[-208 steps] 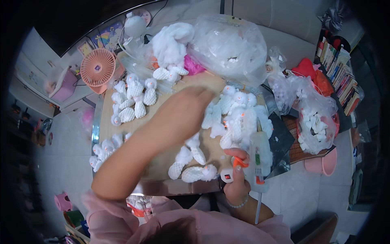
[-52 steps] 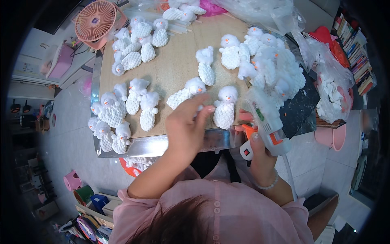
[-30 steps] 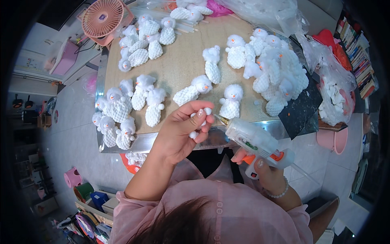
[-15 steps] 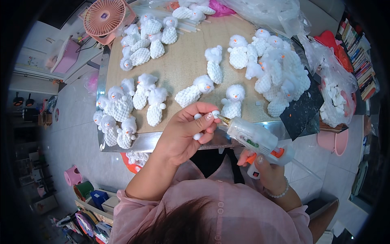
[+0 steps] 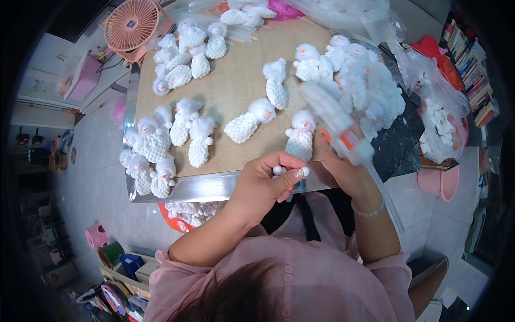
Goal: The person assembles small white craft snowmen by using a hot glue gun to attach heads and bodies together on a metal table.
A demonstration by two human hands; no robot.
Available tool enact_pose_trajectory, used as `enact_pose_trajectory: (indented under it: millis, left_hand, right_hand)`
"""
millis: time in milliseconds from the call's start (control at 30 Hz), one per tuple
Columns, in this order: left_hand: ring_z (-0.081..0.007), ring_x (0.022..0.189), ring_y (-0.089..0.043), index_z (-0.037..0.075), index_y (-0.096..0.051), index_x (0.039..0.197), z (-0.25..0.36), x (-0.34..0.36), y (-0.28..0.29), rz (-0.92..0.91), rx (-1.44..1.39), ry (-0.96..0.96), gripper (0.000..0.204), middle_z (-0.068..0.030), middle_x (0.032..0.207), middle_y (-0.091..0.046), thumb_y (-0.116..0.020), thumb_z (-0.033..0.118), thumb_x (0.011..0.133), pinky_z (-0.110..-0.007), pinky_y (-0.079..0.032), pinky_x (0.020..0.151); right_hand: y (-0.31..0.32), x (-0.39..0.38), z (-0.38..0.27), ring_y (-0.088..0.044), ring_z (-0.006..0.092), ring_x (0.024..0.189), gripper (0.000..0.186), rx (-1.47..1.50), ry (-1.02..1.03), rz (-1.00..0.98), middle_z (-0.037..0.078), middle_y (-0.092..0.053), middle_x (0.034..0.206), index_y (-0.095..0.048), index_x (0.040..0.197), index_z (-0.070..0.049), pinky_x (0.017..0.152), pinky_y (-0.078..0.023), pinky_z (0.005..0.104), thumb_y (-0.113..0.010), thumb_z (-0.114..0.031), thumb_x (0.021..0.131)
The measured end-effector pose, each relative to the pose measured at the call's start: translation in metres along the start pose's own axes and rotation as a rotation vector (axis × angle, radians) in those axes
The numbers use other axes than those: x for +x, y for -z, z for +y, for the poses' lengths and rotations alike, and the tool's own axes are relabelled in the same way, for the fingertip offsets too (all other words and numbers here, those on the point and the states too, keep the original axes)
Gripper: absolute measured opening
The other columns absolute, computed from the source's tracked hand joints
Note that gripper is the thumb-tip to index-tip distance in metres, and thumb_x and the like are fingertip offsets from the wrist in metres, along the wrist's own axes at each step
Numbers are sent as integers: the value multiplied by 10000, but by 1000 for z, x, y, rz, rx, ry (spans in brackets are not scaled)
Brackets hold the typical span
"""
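My left hand point(image 5: 262, 190) is closed around small white balls point(image 5: 305, 171) at the table's front edge, one pinched at the thumb tip. My right hand point(image 5: 347, 170) grips a translucent glue gun point(image 5: 335, 121) with an orange trigger, raised to the right and blurred, its nozzle away from the balls. A long clear stick trails from its back. Just above my left hand a white plush snowman point(image 5: 298, 144) with an orange nose lies face up, and another point(image 5: 241, 127) lies on its side. Several more snowmen are grouped at the left point(image 5: 153, 144) and right point(image 5: 365, 91).
The wooden board point(image 5: 220, 169) has a shiny metal rim, with a dark slab point(image 5: 397, 153) at its right. A pink fan point(image 5: 131, 29), clear glue sticks and plastic bags point(image 5: 354, 16) are at the back. Books point(image 5: 472, 70) and a pink bin point(image 5: 440, 180) are at the right.
My right hand has lifted the glue gun up and away from my left hand, whose balls its nozzle was touching. My left hand has moved down and right with the balls.
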State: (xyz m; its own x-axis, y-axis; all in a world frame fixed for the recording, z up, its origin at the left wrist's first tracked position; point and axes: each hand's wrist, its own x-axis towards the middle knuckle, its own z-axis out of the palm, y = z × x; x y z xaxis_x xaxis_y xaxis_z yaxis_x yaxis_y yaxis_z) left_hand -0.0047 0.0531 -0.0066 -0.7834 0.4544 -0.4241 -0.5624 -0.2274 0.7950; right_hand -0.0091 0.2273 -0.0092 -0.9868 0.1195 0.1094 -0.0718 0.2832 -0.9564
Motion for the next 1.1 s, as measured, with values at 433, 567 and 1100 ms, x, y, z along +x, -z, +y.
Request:
enact_pose_trajectory:
  millis: [433,567,1100]
  left_hand:
    - [-47,537,-437,18,-606,947,13,-4,15,144,178,-51,89,-5,705,-553,-606,66,871,-181,-307,452]
    - [-35,559,-431,26,-600,963,11,-11,13,217,369,-213,94,21,709,-537,-601,64,877,-171,-318,477]
    - [-205,698,-601,15,-598,883,-11,-1,5,402,1039,-751,112,-102,807,-615,-662,45,795,-277,-468,632]
  right_hand:
    - [9,5,-4,-562,305,762,209,-243,186,-196,156,-558,835,-518,939,0,687,-452,342,-622,-77,774]
    - [11,-5,2,-633,258,726,353,-351,147,-163,149,-625,823,-528,1026,-19,642,-488,344,-671,-152,732]
    - [5,-7,-12,-612,306,740,330,-245,-74,-159,144,-608,808,-511,935,-7,652,-477,364,-719,-148,721]
